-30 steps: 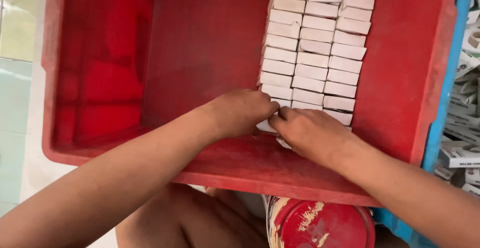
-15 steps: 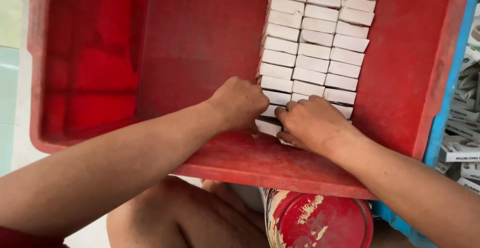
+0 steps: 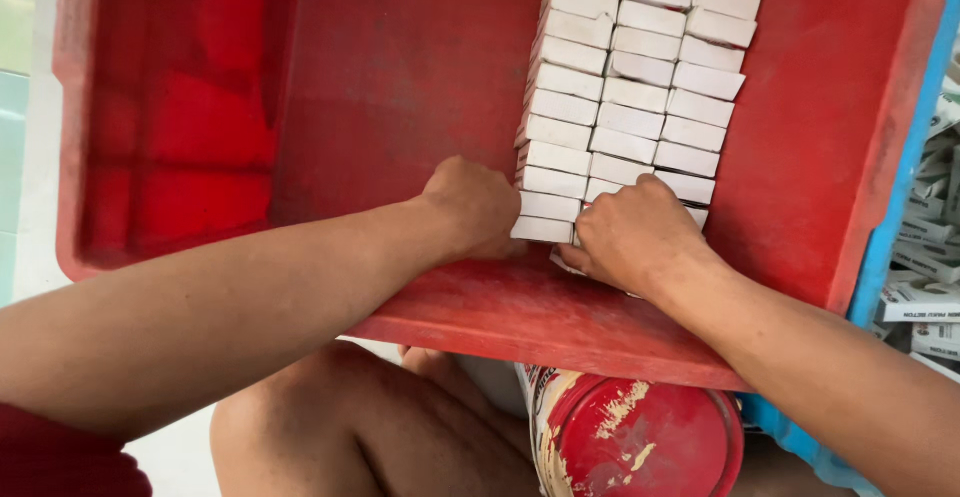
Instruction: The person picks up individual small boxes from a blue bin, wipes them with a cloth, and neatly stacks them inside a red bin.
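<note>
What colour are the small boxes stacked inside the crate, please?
White, in the head view: the small boxes stand in rows inside the red crate.

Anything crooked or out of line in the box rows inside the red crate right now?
Mostly neat. The white boxes stand in three tidy columns in the red crate. Only the nearest ones, under the right hand, sit askew; one corner pokes out beneath it. The left hand presses the stack's near left end.

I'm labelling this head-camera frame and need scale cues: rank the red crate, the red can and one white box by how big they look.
1. Red crate: largest, it fills most of the view.
2. Red can: smaller, partly hidden under the crate and closer to the camera, so its true size is unsure.
3. White box: smallest.
</note>
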